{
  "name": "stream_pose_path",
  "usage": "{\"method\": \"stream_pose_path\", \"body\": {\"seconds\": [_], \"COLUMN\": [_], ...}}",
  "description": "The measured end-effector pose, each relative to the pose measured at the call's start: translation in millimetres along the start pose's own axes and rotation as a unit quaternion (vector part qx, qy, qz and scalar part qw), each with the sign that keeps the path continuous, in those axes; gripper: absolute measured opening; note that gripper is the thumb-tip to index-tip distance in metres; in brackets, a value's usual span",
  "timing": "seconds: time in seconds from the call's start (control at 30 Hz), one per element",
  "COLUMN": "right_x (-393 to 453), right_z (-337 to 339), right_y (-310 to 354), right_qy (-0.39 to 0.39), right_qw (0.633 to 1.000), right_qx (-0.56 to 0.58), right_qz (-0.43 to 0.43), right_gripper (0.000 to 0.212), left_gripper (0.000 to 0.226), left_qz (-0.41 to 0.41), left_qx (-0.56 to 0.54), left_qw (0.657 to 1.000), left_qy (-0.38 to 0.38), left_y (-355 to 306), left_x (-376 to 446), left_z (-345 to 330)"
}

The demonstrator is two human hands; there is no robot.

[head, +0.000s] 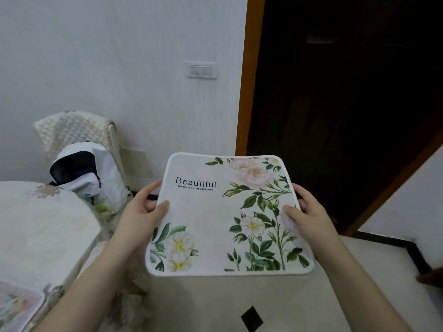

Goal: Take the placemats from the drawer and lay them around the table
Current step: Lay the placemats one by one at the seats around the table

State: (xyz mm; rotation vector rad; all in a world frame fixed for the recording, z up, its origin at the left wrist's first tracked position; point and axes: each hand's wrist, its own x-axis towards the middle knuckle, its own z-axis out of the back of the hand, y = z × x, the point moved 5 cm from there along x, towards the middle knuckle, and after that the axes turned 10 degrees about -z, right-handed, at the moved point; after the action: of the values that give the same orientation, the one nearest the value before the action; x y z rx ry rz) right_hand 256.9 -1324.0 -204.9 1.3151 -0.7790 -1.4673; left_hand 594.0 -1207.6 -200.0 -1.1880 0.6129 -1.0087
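Placemat (215, 212) gripped by both hands, table (43, 226) left, bag-laden chair (96, 173) beyond

placemat (215, 219) | white cloth, rounded corners, white piped edge, green leaves with pale pink and white flowers, printed "Beautiful" | held flat in the air, face up, off the table (36, 236) | second placemat (16, 305) | floral, lying flat at the table's near edge, partly out of view

Both forearms are bare to the frame's edge — no sleeves — and the left hand (139, 209) and right hand (309, 212) are bare too.
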Motion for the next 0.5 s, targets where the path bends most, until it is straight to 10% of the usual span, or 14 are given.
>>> {"method": "stream_pose_path", "body": {"seconds": [0.5], "right_x": [123.2], "right_z": [-150.3], "right_y": [58.4], "right_qy": [0.124], "right_qw": [0.992], "right_qx": [-0.024], "right_qz": [-0.007], "right_gripper": [0.053], "left_gripper": [0.045], "left_qz": [0.071], "left_qx": [-0.024], "left_qw": [0.990], "left_qy": [-0.123], "left_y": [63.6], "left_x": [86.7], "left_z": [77.3]}}
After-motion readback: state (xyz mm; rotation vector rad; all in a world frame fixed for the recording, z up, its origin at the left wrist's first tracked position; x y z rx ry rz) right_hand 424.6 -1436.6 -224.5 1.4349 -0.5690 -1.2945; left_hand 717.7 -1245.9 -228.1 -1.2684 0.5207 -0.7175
